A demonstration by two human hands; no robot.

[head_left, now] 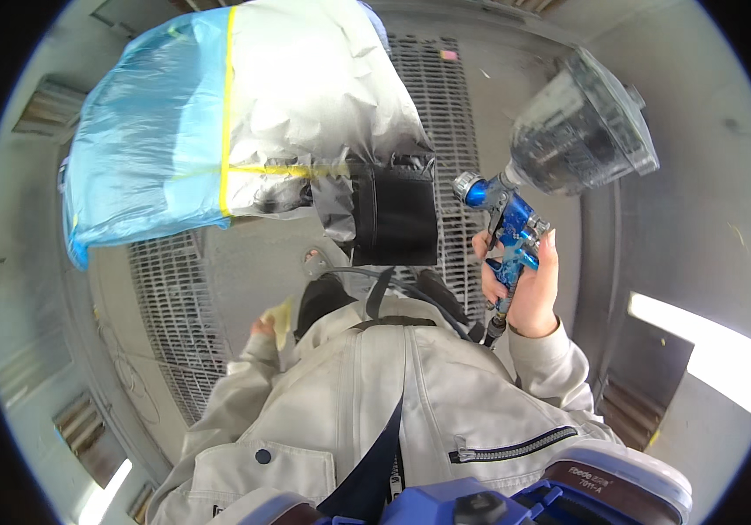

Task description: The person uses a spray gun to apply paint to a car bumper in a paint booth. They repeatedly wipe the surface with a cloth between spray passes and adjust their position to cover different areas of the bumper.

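Note:
My right hand [529,289] grips a blue spray gun [507,223] with a silver cap and a translucent, dark-stained cup [577,131] tilted up to the right; a hose runs from its handle. My left hand [263,325], low on the left, holds a thin pale-yellow piece of cloth or paper [281,315]. In front of me is a masked object wrapped in blue plastic [139,131] and white paper [305,87], bound with yellow tape [227,114]. At its near right corner is a glossy black panel [393,223], just left of the gun.
Floor gratings [165,332] run on both sides over a grey floor. Grey walls [691,201] with vents and lit strips surround me. A hose [384,276] crosses by my feet, and a cable lies on the left floor. A blue-framed mask [489,503] hangs at the lower edge.

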